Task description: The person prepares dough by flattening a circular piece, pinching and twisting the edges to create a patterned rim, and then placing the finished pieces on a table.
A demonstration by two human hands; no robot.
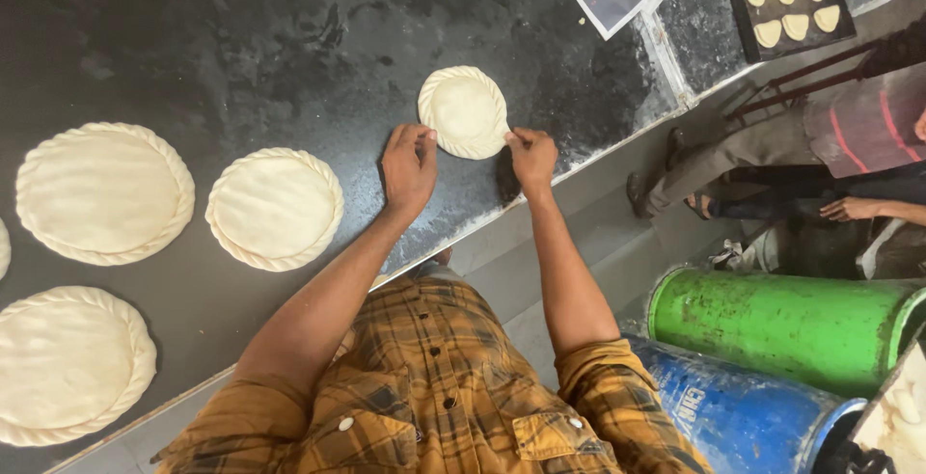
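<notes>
Small disc point(464, 111) flat on tabletop point(289, 40), round, no long axis. Left hand point(409, 167) at its 8 o'clock, right hand point(531, 157) at 4; fingers of both pinching crimped rim. Equally near.

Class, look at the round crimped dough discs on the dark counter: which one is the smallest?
The small round dough disc between both hands, left hand and right hand; the others lie untouched further left.

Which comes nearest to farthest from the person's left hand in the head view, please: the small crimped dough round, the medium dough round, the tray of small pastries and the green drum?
1. Small crimped dough round: touching the left hand.
2. Medium dough round: on the counter, image left.
3. Green drum and tray of small pastries: both far, too close to call.
</notes>
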